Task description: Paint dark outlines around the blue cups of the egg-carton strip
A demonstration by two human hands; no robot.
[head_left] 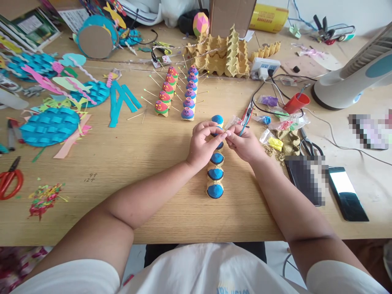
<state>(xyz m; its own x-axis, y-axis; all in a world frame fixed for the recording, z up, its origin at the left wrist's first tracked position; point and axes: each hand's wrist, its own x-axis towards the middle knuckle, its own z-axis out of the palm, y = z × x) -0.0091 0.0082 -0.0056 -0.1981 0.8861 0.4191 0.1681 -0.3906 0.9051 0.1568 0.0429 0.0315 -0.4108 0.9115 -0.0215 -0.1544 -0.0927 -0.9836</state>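
A strip of egg-carton cups with blue tops (215,174) runs lengthwise on the table in front of me. Over its far part my left hand (206,143) is closed, thumb and fingers pinched together. My right hand (241,142) meets it fingertip to fingertip, also pinched. Whatever lies between the fingertips is too small to make out. A thin blue stick (244,125) rests in my right hand, pointing up and away. Beyond my hands stand a red-and-green decorated strip (164,97) and a purple one (190,94), both with thin sticks poking out.
Egg cartons (214,55) lie at the back. On the right are a red cup (296,103), black scissors (310,148), a yellow clay packet (275,143), a phone (348,194) and a white fan (346,81). Blue woven paper (50,126) and red scissors (10,179) lie left.
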